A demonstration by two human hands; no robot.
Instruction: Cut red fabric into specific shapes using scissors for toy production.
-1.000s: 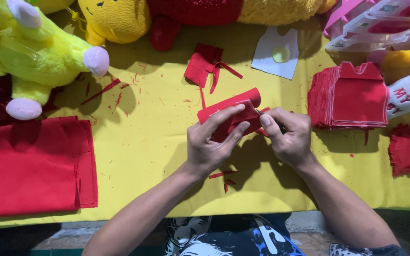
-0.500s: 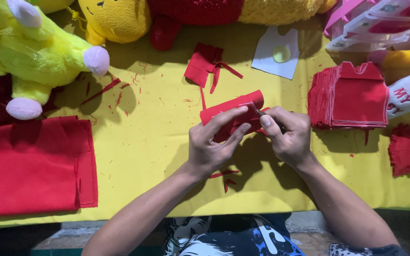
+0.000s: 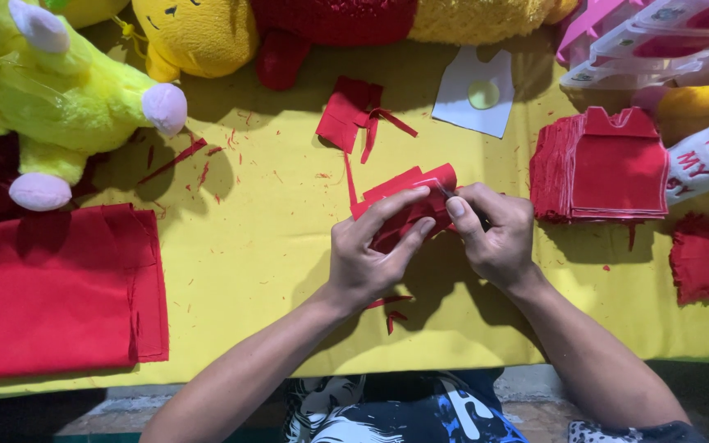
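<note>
At the table's near edge: two bare forearms are reaching in over a yellow cloth (image 3: 272, 271) that is covering the work surface.
Left hand: the left hand (image 3: 367, 258) is pinching a folded piece of red felt (image 3: 404, 193), its thumb and fingers closing on the piece's lower edge.
Right hand: the right hand (image 3: 494, 234) is clamping the same piece at its right end, close beside the left; whether it is also holding a small tool cannot be told.
Felt piece: it is being held between both hands at the middle of the table, just over the cloth.
Near left: a large folded red cloth (image 3: 55, 287) is lying flat, well apart from the hands.
Right side: a stack of cut red shapes (image 3: 605, 168) is sitting near the right hand, with a ragged red scrap (image 3: 707, 254) beyond it.
Middle distance: loose red offcuts (image 3: 354, 115) and a white card (image 3: 478, 94) are lying past the hands.
Far edge: a green plush toy (image 3: 51, 98) and a yellow plush toy (image 3: 198, 33) are resting along the back.
</note>
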